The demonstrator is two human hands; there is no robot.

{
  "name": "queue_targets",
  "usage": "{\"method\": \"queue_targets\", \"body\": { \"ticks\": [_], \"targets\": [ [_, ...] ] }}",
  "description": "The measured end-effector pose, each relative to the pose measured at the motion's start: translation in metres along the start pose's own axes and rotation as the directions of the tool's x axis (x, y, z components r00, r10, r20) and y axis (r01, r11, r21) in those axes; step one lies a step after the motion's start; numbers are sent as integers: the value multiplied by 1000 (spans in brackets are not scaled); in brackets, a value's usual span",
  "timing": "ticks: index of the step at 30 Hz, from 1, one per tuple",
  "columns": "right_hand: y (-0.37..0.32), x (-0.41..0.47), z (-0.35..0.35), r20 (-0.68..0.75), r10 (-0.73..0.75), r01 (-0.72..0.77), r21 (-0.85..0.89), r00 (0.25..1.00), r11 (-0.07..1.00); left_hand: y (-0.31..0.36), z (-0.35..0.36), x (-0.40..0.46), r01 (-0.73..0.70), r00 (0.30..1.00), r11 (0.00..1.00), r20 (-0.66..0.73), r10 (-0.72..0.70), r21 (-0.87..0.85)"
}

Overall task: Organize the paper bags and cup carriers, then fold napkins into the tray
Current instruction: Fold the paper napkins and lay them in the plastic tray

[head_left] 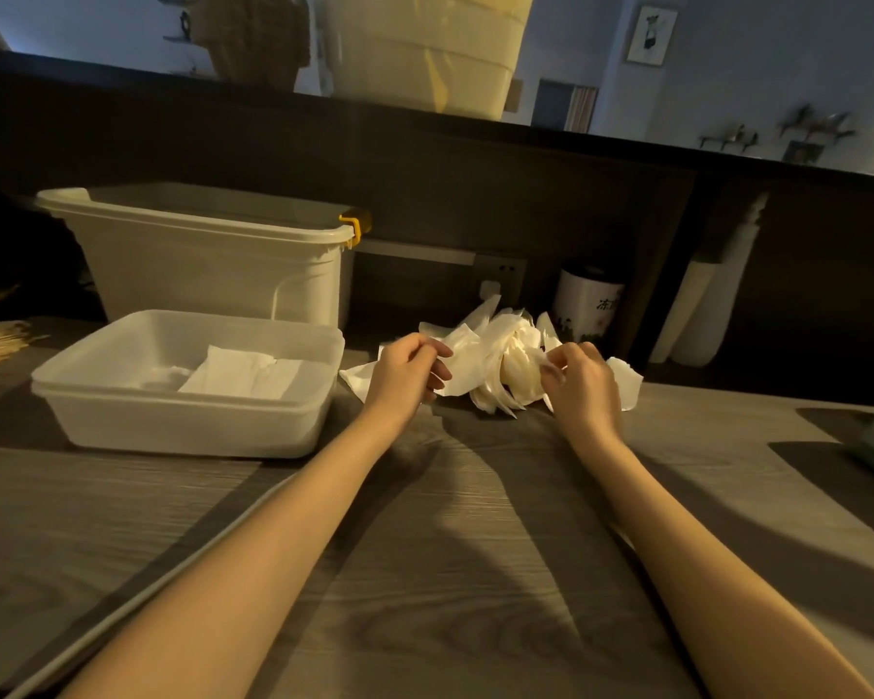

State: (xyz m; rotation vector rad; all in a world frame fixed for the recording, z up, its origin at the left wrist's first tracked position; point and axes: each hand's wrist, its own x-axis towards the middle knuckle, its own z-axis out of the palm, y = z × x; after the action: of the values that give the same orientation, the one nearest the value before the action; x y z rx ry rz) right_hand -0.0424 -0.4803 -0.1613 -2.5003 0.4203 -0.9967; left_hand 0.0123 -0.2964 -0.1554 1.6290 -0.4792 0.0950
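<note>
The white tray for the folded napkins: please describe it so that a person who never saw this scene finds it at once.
On the wooden counter, look left of the two hands, in front of the tall lidless storage bin with a yellow clip. The white tray is low and rectangular. Unlike the bin, it is shallow and holds folded napkins.

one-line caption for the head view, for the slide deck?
Both hands, left and right, pinch napkins from a loose pile beside a white tray already holding folded napkins.
</note>
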Motion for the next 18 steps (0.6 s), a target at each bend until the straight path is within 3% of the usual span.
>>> {"method": "queue_targets", "body": {
  "ticks": [6, 12, 18],
  "targets": [
    [-13, 4, -23, -74, 55, -30, 306, 996, 952, 5, 0, -1, -5, 999, 997, -33, 2, -77],
    [-49, -1, -27, 223, 68, -203, 666, 972, 718, 15, 1, -8, 21, 1000, 990, 22, -18, -136],
    [-60, -20, -16, 272, 15, -216, 727, 962, 652, 19, 1, -16, -47, 997, 998, 62, 49, -29]
  ]
}}
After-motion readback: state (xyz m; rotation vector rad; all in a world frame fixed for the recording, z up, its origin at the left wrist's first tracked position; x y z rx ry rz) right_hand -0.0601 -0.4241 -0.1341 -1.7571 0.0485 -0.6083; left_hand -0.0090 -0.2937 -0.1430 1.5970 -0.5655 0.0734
